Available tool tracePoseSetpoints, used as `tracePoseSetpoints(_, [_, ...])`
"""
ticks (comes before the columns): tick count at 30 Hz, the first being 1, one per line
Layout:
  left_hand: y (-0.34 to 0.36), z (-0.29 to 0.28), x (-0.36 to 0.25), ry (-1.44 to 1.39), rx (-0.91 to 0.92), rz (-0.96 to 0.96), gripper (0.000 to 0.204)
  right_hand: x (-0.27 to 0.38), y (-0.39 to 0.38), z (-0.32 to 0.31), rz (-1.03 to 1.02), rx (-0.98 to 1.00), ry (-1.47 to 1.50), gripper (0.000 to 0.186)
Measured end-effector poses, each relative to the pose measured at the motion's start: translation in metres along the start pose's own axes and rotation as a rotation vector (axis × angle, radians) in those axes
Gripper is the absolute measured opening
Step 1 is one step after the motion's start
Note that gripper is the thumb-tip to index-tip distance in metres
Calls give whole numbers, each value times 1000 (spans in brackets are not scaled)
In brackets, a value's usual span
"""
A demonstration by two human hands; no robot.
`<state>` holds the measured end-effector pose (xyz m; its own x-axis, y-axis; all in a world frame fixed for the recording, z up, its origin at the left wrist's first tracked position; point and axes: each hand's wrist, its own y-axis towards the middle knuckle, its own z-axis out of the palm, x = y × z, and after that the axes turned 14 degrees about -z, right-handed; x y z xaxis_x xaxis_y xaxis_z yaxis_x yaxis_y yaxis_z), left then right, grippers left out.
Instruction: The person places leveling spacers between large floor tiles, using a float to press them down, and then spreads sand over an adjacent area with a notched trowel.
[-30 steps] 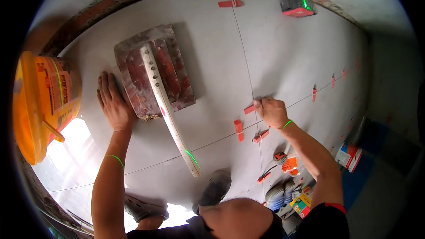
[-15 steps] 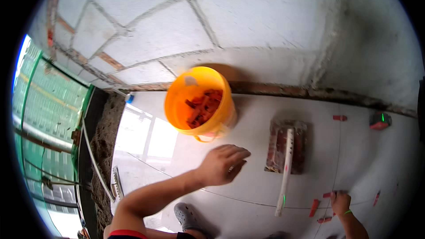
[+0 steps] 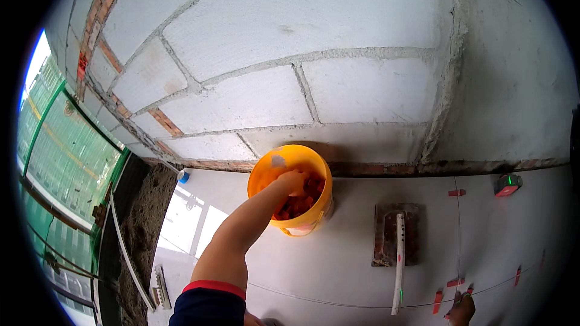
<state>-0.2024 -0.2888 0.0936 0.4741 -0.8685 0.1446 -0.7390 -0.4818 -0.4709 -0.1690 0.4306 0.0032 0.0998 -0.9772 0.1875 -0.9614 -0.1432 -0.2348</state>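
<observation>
My left hand [image 3: 293, 182] is down inside a yellow bucket [image 3: 328, 200], against the pile of red plastic wedges [image 3: 297, 206] in it. Its fingertips are hidden among the wedges. At the lower right, my right hand [image 3: 463, 310] is low over the light tile floor, thumb and fingers a little apart. The fingertips are close to a red wedge [image 3: 470, 288] at a tile joint; whether they touch it I cannot tell. More red wedges [image 3: 438, 302] stand along the joints around that hand.
A stained brown rectangular block [image 3: 382, 238] lies on the tiles, with a white stick [image 3: 399, 265] over it. A red and black laser level [image 3: 507, 185] stands far right. A notched metal tool [image 3: 161, 288] lies left. Behind is a block wall [image 3: 362, 90]; bare soil [image 3: 145, 205] borders the tiles.
My left hand has moved from above the tiles, beside the bucket, into the bucket. The view has tilted up, showing more wall. My right hand stays by the wedges at the joint.
</observation>
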Motion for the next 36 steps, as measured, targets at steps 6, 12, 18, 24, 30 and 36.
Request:
tracePoseSetpoints(6, [8, 12, -11, -11, -94, 34, 84, 17, -161, -79, -343, 99, 27, 26])
tracePoseSetpoints(12, [47, 45, 17, -159, -166, 315, 41, 75, -194, -153, -54, 397, -97, 34])
tracePoseSetpoints(18, [45, -2, 29, -247, -97, 456, 26, 127, -173, -163, -377, 441, -126, 25])
tracePoseSetpoints(24, [-7, -54, 56, -637, -234, 453, 20, 242, -112, -127, -804, 55, 20, 39])
tracePoseSetpoints(30, [-98, -62, 87, -1233, -149, 501, 13, 379, -77, -88, -611, 246, 788, 24])
tracePoseSetpoints(36, [-239, -36, 68, -1571, 79, 572, 18, 446, -100, -79, -725, 416, 1737, 68])
